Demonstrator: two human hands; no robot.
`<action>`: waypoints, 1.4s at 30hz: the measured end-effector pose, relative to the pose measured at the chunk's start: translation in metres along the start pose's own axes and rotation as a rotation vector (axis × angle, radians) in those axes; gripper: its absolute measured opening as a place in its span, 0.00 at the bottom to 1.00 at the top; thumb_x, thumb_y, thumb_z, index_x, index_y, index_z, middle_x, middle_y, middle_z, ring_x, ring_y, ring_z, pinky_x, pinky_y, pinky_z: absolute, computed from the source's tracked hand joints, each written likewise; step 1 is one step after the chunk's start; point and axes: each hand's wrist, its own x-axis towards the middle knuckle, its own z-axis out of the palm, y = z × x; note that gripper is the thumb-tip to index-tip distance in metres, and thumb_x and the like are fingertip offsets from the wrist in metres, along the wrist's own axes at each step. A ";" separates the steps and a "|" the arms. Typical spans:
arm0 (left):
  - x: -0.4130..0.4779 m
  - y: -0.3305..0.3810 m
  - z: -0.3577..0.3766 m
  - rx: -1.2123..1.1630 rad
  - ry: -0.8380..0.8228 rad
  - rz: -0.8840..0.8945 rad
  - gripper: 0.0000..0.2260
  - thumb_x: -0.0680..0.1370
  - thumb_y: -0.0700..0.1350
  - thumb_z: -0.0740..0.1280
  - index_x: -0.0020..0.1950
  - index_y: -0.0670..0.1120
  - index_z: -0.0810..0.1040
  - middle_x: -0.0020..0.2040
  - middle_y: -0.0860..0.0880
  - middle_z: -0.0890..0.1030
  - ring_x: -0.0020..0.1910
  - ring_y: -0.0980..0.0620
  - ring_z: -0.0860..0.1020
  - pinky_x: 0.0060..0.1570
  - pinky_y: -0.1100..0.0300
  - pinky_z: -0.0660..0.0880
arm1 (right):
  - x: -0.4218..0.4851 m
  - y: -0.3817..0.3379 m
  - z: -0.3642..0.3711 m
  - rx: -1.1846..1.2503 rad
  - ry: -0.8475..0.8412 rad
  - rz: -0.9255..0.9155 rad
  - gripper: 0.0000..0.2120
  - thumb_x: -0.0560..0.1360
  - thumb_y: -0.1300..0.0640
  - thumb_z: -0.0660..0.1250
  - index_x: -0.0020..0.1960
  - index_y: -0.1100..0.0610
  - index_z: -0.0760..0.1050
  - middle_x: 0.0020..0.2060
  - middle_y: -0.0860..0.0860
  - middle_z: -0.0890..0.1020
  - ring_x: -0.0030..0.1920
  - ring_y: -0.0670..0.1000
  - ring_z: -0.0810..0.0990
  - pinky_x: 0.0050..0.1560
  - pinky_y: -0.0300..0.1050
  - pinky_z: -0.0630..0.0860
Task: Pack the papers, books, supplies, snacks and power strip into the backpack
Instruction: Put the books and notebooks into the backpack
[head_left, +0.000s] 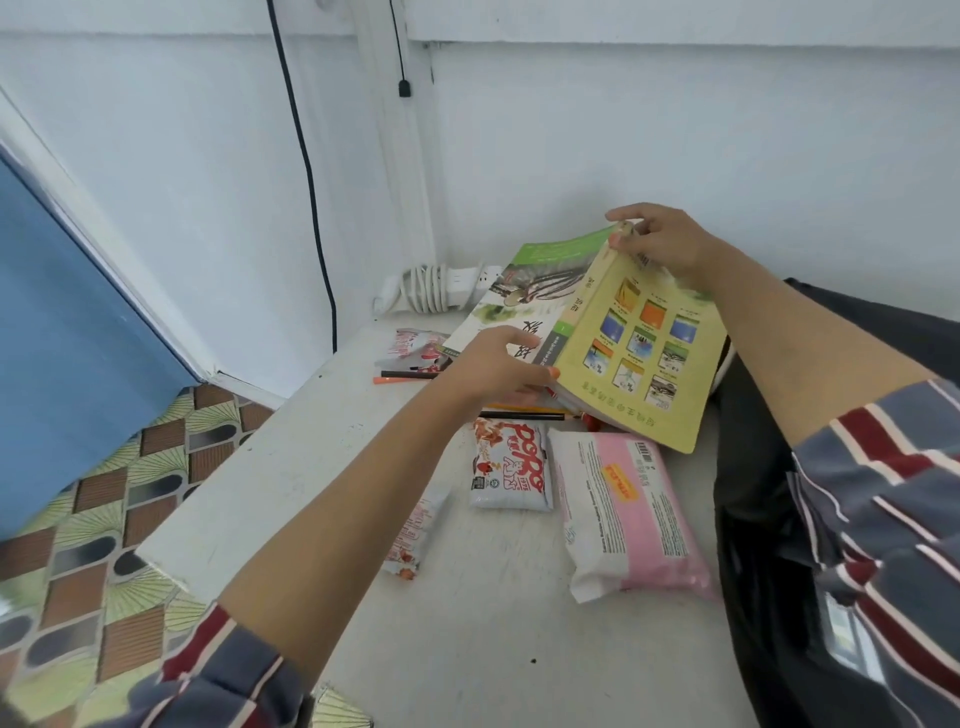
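In the head view, the right hand (662, 244) pinches the top corner of a yellow book (644, 358) between thumb and fingers (621, 240), tilting it up. The left hand (496, 364) curls its fingers (551, 373) round that book's lower edge, with the thumb lying on a green book (524, 291) underneath.

Beyond the left fingers sits the power strip (441, 286), its cord wound round it. A crumpled wrapper (413, 345) and a pencil (408, 378) lie just left of them. Nearer the person than those fingers are another pencil (519, 414), a red-lettered snack packet (509, 465), a pink pack (623, 512) and a small packet (415, 535), all on the bench (311, 467).

A dark bag (753, 467), probably the backpack, lies below the right forearm. Nothing can be seen inside it, so the packing seems barely begun. The books look like the step in hand, and the snacks, pencils and strip are still to go in.
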 end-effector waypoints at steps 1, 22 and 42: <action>-0.003 0.001 0.000 -0.016 -0.001 0.004 0.21 0.73 0.35 0.71 0.64 0.41 0.70 0.53 0.42 0.80 0.42 0.50 0.82 0.44 0.59 0.81 | -0.002 -0.002 -0.001 0.005 0.002 -0.004 0.18 0.76 0.59 0.66 0.65 0.55 0.72 0.40 0.49 0.70 0.43 0.50 0.75 0.43 0.39 0.72; -0.047 0.016 0.008 -0.084 -0.056 0.097 0.22 0.69 0.34 0.73 0.61 0.40 0.73 0.51 0.41 0.82 0.37 0.54 0.83 0.36 0.66 0.79 | -0.032 -0.038 -0.016 0.300 -0.001 -0.140 0.17 0.77 0.69 0.60 0.64 0.60 0.70 0.37 0.50 0.73 0.35 0.44 0.77 0.39 0.33 0.76; -0.074 0.034 0.016 0.019 0.096 0.294 0.19 0.67 0.35 0.76 0.55 0.44 0.77 0.50 0.47 0.82 0.43 0.53 0.82 0.39 0.64 0.80 | -0.070 -0.080 -0.036 0.393 0.089 -0.314 0.27 0.52 0.46 0.78 0.48 0.54 0.79 0.33 0.41 0.82 0.36 0.41 0.79 0.41 0.33 0.73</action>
